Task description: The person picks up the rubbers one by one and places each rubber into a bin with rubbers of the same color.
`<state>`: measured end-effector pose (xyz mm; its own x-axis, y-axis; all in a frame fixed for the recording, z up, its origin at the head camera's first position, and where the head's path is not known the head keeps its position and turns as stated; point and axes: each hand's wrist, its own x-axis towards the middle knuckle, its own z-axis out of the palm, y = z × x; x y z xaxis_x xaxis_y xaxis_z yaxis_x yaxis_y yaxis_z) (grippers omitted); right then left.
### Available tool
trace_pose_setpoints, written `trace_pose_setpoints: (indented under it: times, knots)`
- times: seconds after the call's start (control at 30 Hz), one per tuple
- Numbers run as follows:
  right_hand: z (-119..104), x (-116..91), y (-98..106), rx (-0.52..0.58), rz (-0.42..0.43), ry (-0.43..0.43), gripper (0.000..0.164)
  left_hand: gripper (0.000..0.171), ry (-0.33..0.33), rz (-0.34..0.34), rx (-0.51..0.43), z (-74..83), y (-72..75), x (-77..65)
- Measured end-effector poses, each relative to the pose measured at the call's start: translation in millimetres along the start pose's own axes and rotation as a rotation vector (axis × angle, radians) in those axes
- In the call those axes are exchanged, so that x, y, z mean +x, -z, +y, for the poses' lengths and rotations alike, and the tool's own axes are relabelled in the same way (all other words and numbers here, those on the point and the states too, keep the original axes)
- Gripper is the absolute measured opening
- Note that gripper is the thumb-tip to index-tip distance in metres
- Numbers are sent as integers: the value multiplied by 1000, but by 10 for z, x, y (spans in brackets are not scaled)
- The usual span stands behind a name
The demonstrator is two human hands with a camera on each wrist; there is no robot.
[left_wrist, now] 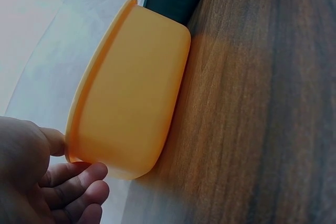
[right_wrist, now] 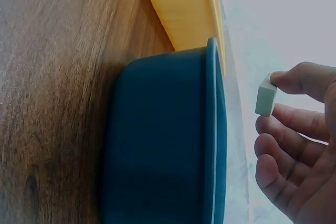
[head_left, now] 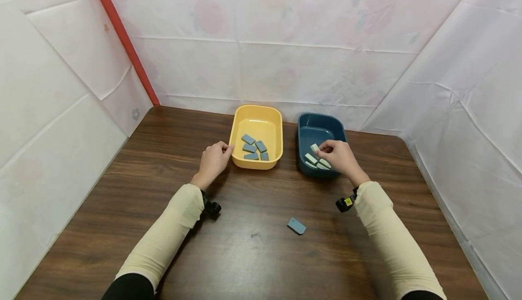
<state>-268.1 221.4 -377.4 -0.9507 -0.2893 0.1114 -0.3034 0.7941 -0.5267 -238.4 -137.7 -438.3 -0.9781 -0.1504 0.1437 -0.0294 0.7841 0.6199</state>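
Note:
My left hand [head_left: 214,160] grips the left rim of a yellow tub [head_left: 278,130], its thumb and fingers at the edge in the left wrist view. Several blue-grey tiles [head_left: 249,147] lie inside that tub. My right hand [head_left: 340,157] pinches a small pale green tile [right_wrist: 266,96] between thumb and fingers, above the dark blue tub [right_wrist: 157,140]. Several pale tiles [head_left: 311,158] rest in the near part of the blue tub. One blue-grey tile [head_left: 296,226] lies alone on the table, nearer to me than both tubs.
Both tubs stand side by side with a narrow gap, near the back edge of the brown wooden table [head_left: 244,254]. White patterned sheets [head_left: 285,55] hang behind and at both sides. A red pole [head_left: 126,41] slants down to the table's back left corner.

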Motion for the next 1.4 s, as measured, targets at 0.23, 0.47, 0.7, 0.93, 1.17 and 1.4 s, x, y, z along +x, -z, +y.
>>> trace_pose_setpoints:
  times: [0.23, 0.47, 0.7, 0.93, 1.17, 1.4]
  knots:
    - [60, 77, -33, -16, -5, -28, 24, 36, 5, -2, -4, 14, 13, 1]
    - [154, 165, -109, -46, -32, -51, 24, 37, 4, -4, -4, 10, 14, -1]
    - [189, 297, -217, -134, -86, -96, 23, 39, 14, -14, 7, -16, -1, -24]
    - [239, 383, -272, -203, -166, -147, 22, 39, 3, 0, 7, -14, -10, -22]
    - [293, 441, -302, -253, -189, -148, 23, 39, 3, 13, 11, 2, 8, -16]
    - [335, 500, -342, -278, -215, -128, 18, 38, 2, 8, 8, 17, 3, -26]
